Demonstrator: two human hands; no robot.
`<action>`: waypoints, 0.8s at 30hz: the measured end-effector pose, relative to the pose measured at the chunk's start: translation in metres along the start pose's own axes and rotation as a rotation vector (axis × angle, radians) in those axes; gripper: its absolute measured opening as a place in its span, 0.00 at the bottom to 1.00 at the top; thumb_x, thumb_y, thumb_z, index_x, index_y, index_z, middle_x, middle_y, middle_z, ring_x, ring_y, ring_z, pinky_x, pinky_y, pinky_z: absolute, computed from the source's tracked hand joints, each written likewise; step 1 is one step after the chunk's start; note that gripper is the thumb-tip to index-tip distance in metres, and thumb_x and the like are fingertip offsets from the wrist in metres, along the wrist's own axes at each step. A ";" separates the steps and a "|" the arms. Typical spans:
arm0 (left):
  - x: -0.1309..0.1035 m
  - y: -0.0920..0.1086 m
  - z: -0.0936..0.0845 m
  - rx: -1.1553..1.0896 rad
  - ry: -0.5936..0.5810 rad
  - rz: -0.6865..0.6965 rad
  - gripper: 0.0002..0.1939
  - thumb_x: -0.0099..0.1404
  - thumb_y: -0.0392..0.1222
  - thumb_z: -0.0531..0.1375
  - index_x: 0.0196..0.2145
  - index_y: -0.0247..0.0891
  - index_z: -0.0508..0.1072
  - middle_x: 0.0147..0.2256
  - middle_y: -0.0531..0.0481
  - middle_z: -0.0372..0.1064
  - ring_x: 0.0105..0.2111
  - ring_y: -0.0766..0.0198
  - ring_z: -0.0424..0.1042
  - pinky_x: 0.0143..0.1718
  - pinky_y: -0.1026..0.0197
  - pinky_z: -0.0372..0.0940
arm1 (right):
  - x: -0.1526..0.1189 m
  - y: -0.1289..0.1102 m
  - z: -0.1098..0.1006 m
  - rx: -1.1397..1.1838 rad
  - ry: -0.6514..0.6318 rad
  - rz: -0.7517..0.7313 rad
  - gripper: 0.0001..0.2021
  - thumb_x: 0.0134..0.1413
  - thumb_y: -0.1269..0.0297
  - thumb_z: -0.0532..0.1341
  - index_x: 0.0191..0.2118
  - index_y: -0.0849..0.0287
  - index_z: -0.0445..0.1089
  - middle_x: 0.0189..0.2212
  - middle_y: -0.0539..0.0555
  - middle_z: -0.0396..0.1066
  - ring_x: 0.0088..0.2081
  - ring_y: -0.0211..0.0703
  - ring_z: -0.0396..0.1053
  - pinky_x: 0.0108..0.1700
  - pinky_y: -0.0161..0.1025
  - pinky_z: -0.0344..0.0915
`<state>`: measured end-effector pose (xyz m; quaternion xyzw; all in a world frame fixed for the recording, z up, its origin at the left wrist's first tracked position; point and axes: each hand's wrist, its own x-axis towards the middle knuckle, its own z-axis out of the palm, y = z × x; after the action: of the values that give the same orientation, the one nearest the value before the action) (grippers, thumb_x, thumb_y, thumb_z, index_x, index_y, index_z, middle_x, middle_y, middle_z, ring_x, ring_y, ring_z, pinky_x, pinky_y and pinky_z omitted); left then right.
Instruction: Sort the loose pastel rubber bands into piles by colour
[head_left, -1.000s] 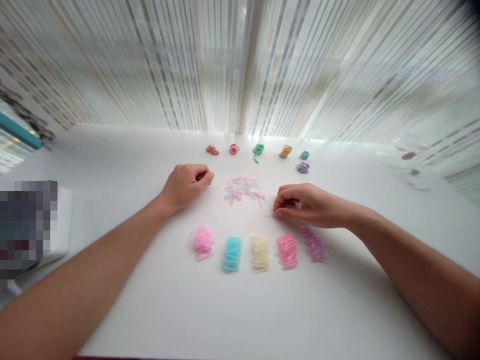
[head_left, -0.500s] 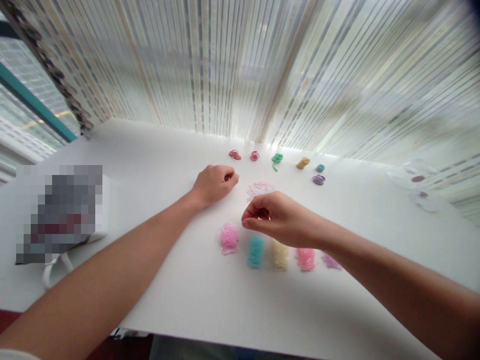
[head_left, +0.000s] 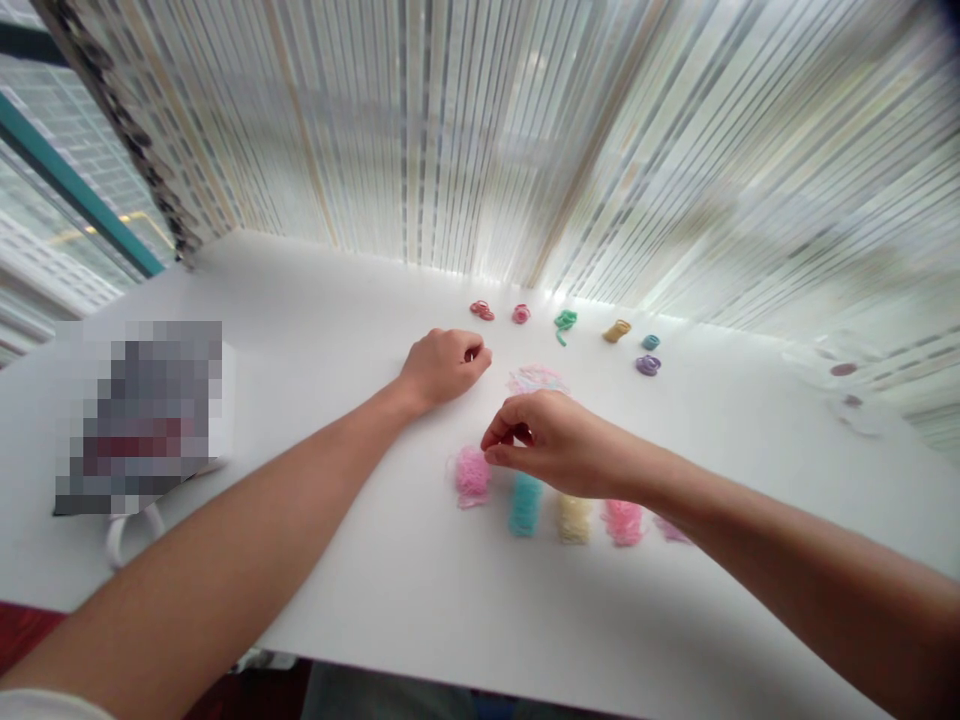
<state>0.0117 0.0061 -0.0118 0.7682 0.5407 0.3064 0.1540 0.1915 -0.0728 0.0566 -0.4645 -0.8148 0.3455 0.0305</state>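
My left hand (head_left: 448, 367) rests on the white table with its fingers curled closed; what they hold, if anything, is hidden. My right hand (head_left: 541, 432) is in a pinch at the upper right edge of a pink bundle of bands (head_left: 472, 474); anything between its fingertips is too small to tell. Below the right hand lie a teal bundle (head_left: 525, 506), a yellow bundle (head_left: 574, 520), a coral-pink bundle (head_left: 624, 522) and a partly hidden purple one (head_left: 674, 530). Behind it is a loose pale pink pile (head_left: 537, 379).
Along the back of the table (head_left: 360, 620) lie small red (head_left: 482, 310), rose (head_left: 521, 314), green (head_left: 565, 322), mustard (head_left: 617, 330), blue (head_left: 650, 342) and purple (head_left: 648, 366) coils. A blurred-out object (head_left: 142, 420) stands left. Clear plastic pieces (head_left: 855, 400) lie right; a striped curtain (head_left: 450, 130) hangs behind.
The view has shifted, so the table items appear farther right. My right hand has moved left relative to the bundles, closer to the pink one. My left hand keeps its curled pose.
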 end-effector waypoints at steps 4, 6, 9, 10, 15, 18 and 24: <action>0.000 0.001 -0.001 -0.010 -0.003 -0.001 0.19 0.67 0.43 0.58 0.20 0.40 0.59 0.21 0.51 0.63 0.25 0.64 0.55 0.31 0.54 0.47 | -0.014 0.018 -0.021 0.047 0.105 -0.005 0.08 0.57 0.61 0.67 0.35 0.57 0.82 0.29 0.53 0.78 0.31 0.43 0.70 0.34 0.41 0.64; 0.000 0.001 -0.002 -0.006 -0.015 -0.010 0.19 0.67 0.44 0.57 0.20 0.40 0.59 0.21 0.51 0.63 0.25 0.63 0.56 0.31 0.54 0.48 | -0.024 0.039 -0.038 0.114 0.200 0.019 0.13 0.57 0.53 0.68 0.36 0.57 0.83 0.30 0.55 0.78 0.32 0.45 0.70 0.33 0.43 0.64; 0.001 0.001 -0.004 0.011 -0.031 -0.017 0.18 0.67 0.45 0.56 0.20 0.40 0.60 0.21 0.52 0.60 0.25 0.63 0.57 0.32 0.55 0.49 | -0.035 0.081 -0.064 0.207 0.403 0.093 0.20 0.53 0.43 0.71 0.36 0.56 0.82 0.28 0.57 0.77 0.30 0.46 0.68 0.30 0.44 0.61; 0.001 0.000 -0.004 0.014 -0.032 -0.014 0.18 0.67 0.45 0.56 0.20 0.40 0.60 0.20 0.53 0.58 0.25 0.63 0.57 0.32 0.55 0.48 | -0.036 0.096 -0.070 0.218 0.454 0.133 0.20 0.53 0.42 0.71 0.36 0.56 0.82 0.28 0.56 0.75 0.30 0.45 0.66 0.29 0.43 0.59; 0.001 -0.002 -0.005 0.018 -0.035 -0.021 0.18 0.66 0.48 0.55 0.21 0.40 0.61 0.20 0.55 0.56 0.25 0.65 0.57 0.32 0.56 0.48 | -0.021 0.147 -0.064 0.288 0.530 0.146 0.21 0.50 0.45 0.73 0.39 0.59 0.81 0.29 0.54 0.74 0.30 0.42 0.64 0.32 0.42 0.60; 0.002 -0.003 -0.007 0.048 -0.045 -0.029 0.18 0.66 0.50 0.55 0.21 0.40 0.65 0.20 0.54 0.58 0.25 0.65 0.58 0.32 0.56 0.50 | -0.011 0.151 -0.048 0.267 0.472 0.077 0.20 0.51 0.48 0.71 0.39 0.62 0.82 0.26 0.52 0.71 0.29 0.39 0.62 0.31 0.40 0.58; 0.003 -0.003 -0.010 0.082 -0.059 -0.038 0.19 0.66 0.52 0.55 0.22 0.39 0.69 0.21 0.54 0.62 0.24 0.65 0.60 0.32 0.58 0.52 | -0.012 0.149 -0.034 0.268 0.432 0.002 0.17 0.54 0.52 0.68 0.38 0.63 0.81 0.23 0.49 0.68 0.26 0.37 0.58 0.28 0.38 0.54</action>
<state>0.0042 0.0087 -0.0052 0.7721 0.5626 0.2581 0.1441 0.3209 -0.0149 -0.0028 -0.5202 -0.7358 0.3433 0.2649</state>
